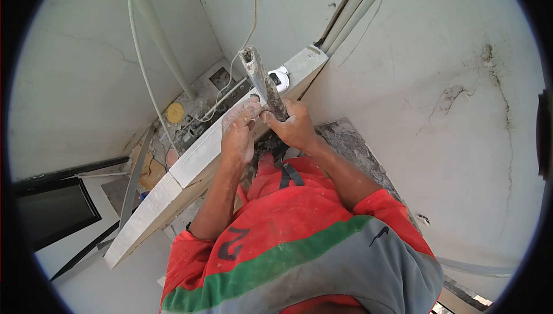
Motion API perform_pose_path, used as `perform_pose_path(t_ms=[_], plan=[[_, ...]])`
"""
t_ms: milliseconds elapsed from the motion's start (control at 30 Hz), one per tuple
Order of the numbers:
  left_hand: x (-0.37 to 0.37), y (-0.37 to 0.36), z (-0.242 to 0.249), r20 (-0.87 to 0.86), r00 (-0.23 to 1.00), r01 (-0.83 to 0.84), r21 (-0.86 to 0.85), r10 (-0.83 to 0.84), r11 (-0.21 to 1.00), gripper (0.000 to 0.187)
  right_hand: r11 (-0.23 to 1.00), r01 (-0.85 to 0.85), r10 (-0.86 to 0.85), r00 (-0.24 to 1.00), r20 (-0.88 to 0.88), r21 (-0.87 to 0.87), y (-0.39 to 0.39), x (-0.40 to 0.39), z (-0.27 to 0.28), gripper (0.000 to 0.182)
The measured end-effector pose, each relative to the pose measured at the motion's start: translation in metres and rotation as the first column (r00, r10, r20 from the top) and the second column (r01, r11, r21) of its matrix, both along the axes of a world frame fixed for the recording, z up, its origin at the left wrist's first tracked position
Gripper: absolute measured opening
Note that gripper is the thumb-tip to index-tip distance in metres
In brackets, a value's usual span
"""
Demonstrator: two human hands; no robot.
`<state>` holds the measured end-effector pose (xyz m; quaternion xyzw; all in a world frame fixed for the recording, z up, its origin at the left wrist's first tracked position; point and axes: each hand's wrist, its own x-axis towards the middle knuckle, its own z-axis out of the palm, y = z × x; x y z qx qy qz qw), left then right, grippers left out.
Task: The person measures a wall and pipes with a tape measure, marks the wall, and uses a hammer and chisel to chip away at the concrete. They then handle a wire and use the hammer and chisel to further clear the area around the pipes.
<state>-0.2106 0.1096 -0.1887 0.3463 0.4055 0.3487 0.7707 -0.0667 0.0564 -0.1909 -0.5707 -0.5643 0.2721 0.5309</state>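
My right hand [295,125] is wrapped round the lower end of a hollow, square-ended metal tube [264,80], its sides crusted with dirt or mortar. The tube tilts up and away from me, over a white ledge. Close beside it, my left hand [239,127] is closed, its thumb and fingers pinched together near the tube's left side. Whatever those fingers hold is too small or hidden to name. White dust coats both hands. Just behind the tube, a white rounded device [280,78] with a dark part sits on the white ledge [199,155].
Beyond the ledge lie rubble, cables and a round yellow disc [174,112]. A thick pipe [158,31] and a thin white cable [138,49] run down the left. More pipes [354,11] stand in the corner. A cracked wall [461,112] rises on my right.
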Motion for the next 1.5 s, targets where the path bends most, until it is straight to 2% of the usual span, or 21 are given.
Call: perform_pose_path(t_ms=[100,133,200,300,400,467,567,667,767,833,900,933,1000,1100,1200,1300,1400,1500], plan=[[0.001,0.004,-0.007,0.032,0.999,-0.037,0.015,0.037,0.999,0.023,0.999,0.045,-0.045,0.995,-0.094,-0.007,-0.003,-0.002,0.003,0.022],[0.001,0.004,-0.011,0.046,0.997,-0.064,0.011,0.063,0.998,0.023,0.996,0.032,-0.047,0.982,-0.184,-0.081,-0.006,-0.001,0.003,0.022],[0.003,0.002,-0.016,0.009,0.997,-0.078,0.149,0.078,0.986,0.024,0.976,-0.01,-0.07,0.932,-0.356,-0.218,-0.009,0.001,0.001,0.022],[0.006,-0.005,-0.017,-0.023,0.997,-0.063,0.281,0.072,0.958,0.027,0.959,0.02,-0.187,0.791,-0.582,-0.282,-0.008,0.0,0.003,0.02],[0.016,-0.007,-0.014,-0.081,0.996,-0.016,0.341,0.046,0.94,0.024,0.949,0.158,-0.295,0.749,-0.593,-0.272,-0.003,-0.002,-0.004,0.017],[0.027,-0.005,-0.007,-0.11,0.994,0.037,0.34,0.001,0.94,0.021,0.937,0.211,-0.335,0.768,-0.546,-0.279,0.0,-0.002,-0.004,0.017],[0.046,0.001,-0.013,0.05,0.997,0.036,0.269,-0.051,0.963,0.018,0.926,0.247,-0.366,0.769,-0.524,-0.284,0.001,-0.002,-0.004,0.016],[0.056,0.007,-0.002,0.167,0.982,0.07,0.127,-0.091,0.989,0.016,0.919,0.263,-0.384,0.759,-0.525,-0.293,0.003,0.002,-0.007,0.015],[0.07,0.016,-0.005,0.124,0.988,0.073,0.146,-0.091,0.987,0.017,0.919,0.303,-0.392,0.762,-0.515,-0.251,0.004,0.01,-0.014,0.016],[0.085,0.039,-0.015,-0.099,0.992,0.108,0.381,-0.075,0.918,0.017,0.915,0.357,-0.402,0.761,-0.509,-0.189,0.005,0.021,-0.021,0.017],[0.11,0.067,-0.012,-0.24,0.971,0.143,0.632,0.017,0.762,0.019,0.9,0.416,-0.42,0.75,-0.511,-0.129,0.001,0.031,-0.027,0.019],[0.123,0.08,-0.001,-0.295,0.955,0.215,0.653,-0.018,0.727,0.019,0.894,0.421,-0.435,0.728,-0.53,-0.154,-0.003,0.035,-0.025,0.022],[0.149,0.105,0.028,-0.406,0.912,0.348,0.68,-0.064,0.646,0.02,0.885,0.419,-0.456,0.687,-0.566,-0.204,-0.01,0.043,-0.02,0.028],[0.187,0.135,0.036,-0.452,0.887,0.405,0.656,-0.098,0.637,0.021,0.859,0.462,-0.497,0.649,-0.576,-0.221,-0.021,0.052,-0.021,0.029],[0.206,0.151,0.038,-0.438,0.887,0.421,0.634,-0.146,0.649,0.017,0.832,0.506,-0.537,0.639,-0.55,-0.225,-0.035,0.057,-0.029,0.02],[0.211,0.151,0.048,-0.409,0.882,0.452,0.594,-0.234,0.665,0.017,0.81,0.486,-0.582,0.6,-0.548,-0.328,-0.048,0.057,-0.034,0.02],[0.217,0.16,0.049,-0.459,0.85,0.502,0.563,-0.256,0.657,0.018,0.817,0.51,-0.575,0.677,-0.46,-0.27,-0.053,0.059,-0.063,0.028],[0.222,0.17,0.04,-0.462,0.833,0.538,0.548,-0.304,0.641,0.018,0.821,0.495,-0.571,0.697,-0.434,-0.286,-0.056,0.059,-0.071,0.028]])
